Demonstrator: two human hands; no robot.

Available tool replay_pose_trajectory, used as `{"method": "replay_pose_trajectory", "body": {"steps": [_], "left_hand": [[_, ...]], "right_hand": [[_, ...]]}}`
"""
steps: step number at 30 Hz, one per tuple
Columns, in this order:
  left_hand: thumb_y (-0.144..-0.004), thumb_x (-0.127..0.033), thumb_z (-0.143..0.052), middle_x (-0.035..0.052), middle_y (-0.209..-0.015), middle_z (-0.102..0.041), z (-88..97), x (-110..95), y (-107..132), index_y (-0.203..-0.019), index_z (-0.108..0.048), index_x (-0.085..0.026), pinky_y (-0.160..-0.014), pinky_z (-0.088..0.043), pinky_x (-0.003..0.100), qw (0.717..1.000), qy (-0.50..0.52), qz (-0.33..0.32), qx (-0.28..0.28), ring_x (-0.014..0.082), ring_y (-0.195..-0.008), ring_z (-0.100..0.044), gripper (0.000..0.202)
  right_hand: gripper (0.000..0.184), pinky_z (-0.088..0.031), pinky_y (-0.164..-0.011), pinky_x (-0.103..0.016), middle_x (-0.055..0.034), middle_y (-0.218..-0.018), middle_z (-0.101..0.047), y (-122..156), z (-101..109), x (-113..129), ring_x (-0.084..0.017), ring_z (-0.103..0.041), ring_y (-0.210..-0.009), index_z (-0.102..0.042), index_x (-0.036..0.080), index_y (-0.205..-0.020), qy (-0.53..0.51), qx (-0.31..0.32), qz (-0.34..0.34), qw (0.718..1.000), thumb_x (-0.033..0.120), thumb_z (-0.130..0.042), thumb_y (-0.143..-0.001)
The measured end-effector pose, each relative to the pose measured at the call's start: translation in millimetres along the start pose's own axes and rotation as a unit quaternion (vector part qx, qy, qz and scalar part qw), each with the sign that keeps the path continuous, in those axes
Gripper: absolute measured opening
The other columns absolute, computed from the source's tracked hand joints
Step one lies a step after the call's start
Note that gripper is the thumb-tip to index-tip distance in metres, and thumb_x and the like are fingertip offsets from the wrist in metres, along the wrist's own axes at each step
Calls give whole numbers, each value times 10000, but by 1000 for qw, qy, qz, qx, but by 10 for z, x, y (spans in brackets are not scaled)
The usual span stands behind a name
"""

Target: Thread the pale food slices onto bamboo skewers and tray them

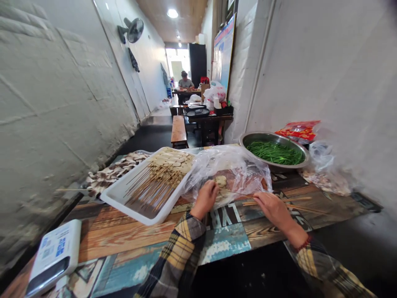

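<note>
My left hand (206,198) is closed on a pale piece of food (221,181) at the mouth of a clear plastic bag (229,169). My right hand (273,209) pinches a thin bamboo skewer (238,193) whose tip points at that piece. Both sleeves are yellow plaid. Left of my hands, a white tray (124,198) holds several finished skewers (158,182) with pale slices on them. A few loose skewers (297,205) lie on the table by my right hand.
A metal bowl of green stalks (274,152) stands at the right by the wall, with plastic bags (322,165) beside it. A tray of sliced mushrooms (111,171) sits at the left. A white device (54,254) lies near the table's corner. Another person (185,82) sits far down the aisle.
</note>
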State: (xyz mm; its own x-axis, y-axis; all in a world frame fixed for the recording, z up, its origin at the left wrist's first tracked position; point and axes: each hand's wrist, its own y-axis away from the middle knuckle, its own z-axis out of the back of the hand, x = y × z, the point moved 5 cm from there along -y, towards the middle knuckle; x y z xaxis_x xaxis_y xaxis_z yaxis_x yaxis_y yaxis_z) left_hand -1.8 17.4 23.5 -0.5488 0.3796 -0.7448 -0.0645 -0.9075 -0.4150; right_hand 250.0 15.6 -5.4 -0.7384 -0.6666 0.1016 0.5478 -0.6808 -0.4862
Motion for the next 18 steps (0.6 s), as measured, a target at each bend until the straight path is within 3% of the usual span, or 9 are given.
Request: {"method": "replay_pose_trajectory", "body": {"steps": [3,6,9,14,16,18], "left_hand": [[-861,-307,-469,-24,-585,-494,112,205,-27,-668,-469,-193,-572,-369,248,984,129,97,-76,126,-568,-465,225],[-817,-419,-534,-43,-546,-494,91,314,-8,-667,-475,-191,-487,-361,230,936,283,175,-116,103,-480,-455,279],[-728,-475,-646,-28,-594,-561,26,310,12,-683,-501,-174,-456,-393,219,883,403,211,-118,92,-474,-501,337],[-634,-414,-767,8,-650,-644,-20,268,44,-700,-531,-147,-498,-456,212,831,489,241,-108,86,-504,-566,362],[-634,-398,-776,15,-657,-657,-50,246,52,-703,-535,-145,-517,-470,213,826,501,241,-94,88,-513,-579,356],[-643,-400,-773,21,-669,-665,-86,225,58,-708,-537,-144,-528,-480,218,828,501,238,-82,91,-520,-590,354]], "right_hand": [[278,-422,-777,-329,-92,-947,-694,142,36,-291,-219,-637,-872,-614,179,-998,19,-2,-6,1000,283,-357,-1017],[287,-424,-770,-331,-95,-966,-694,213,57,-495,-224,-632,-883,-628,185,-1027,40,8,-10,999,285,-359,-1013],[286,-423,-757,-336,-90,-938,-690,204,59,-598,-227,-622,-865,-644,191,-1055,65,21,-14,998,258,-370,-1005],[280,-446,-804,-355,-95,-997,-691,137,103,-564,-234,-616,-942,-658,209,-1099,20,4,-42,999,219,-410,-969],[270,-450,-860,-381,-97,-1059,-686,94,136,-461,-244,-609,-1000,-658,218,-1117,-62,-26,-80,995,267,-449,-954],[279,-459,-885,-390,-96,-1076,-688,36,155,-322,-247,-616,-1011,-657,215,-1120,-190,-66,-144,969,335,-480,-940]]}}
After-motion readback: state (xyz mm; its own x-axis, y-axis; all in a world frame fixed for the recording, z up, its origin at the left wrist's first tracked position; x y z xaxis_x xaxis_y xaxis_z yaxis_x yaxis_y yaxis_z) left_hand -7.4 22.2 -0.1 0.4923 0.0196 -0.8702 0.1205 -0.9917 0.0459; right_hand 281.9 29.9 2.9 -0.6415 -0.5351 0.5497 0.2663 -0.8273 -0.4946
